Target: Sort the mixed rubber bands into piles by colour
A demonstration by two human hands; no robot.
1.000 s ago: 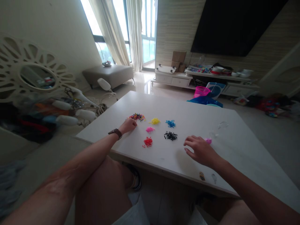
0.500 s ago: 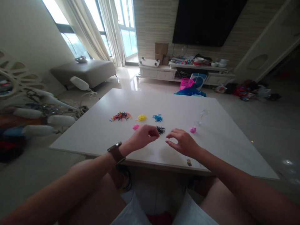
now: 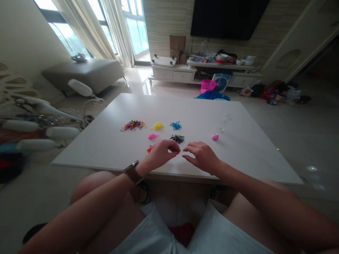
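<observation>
My left hand point(image 3: 164, 152), with a watch point(image 3: 132, 173) on the wrist, is closed in a pinch over the white table point(image 3: 196, 113). Whatever its fingertips hold is too small to make out. Just to its right, my right hand point(image 3: 201, 155) has thumb and fingers apart, tips close to the left fingertips. Right behind the fingers lies a pile of small black bands point(image 3: 177, 139). Red bands point(image 3: 150, 148) are partly hidden by my left hand. Pink bands point(image 3: 153, 136), yellow bands point(image 3: 157, 126), blue bands point(image 3: 176, 125) and a mixed-colour pile point(image 3: 134, 125) lie farther back.
On the table's right side sit a small pink lump point(image 3: 215, 137) and a clear object point(image 3: 227, 119). A lamp with white shades point(image 3: 80, 87) stands along the left edge. Beyond the table are a pink basket point(image 3: 208, 86) and a low white cabinet point(image 3: 173, 73).
The view has shifted, so the table appears higher. The red bands now show beside my left hand. A small figure near the front edge is no longer visible. Both hands keep nearly the same pose.
</observation>
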